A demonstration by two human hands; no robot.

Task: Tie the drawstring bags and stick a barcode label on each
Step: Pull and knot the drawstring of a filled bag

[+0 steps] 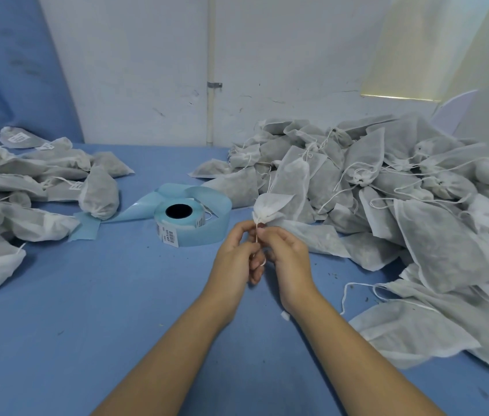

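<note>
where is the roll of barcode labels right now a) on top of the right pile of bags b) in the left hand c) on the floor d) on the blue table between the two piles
D: the label roll lies on the blue table between the left pile and right pile; the left hand and right hand pinch a drawstring.

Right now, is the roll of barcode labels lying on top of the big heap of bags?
No, the label roll stands on the blue table, left of the heap.
</note>
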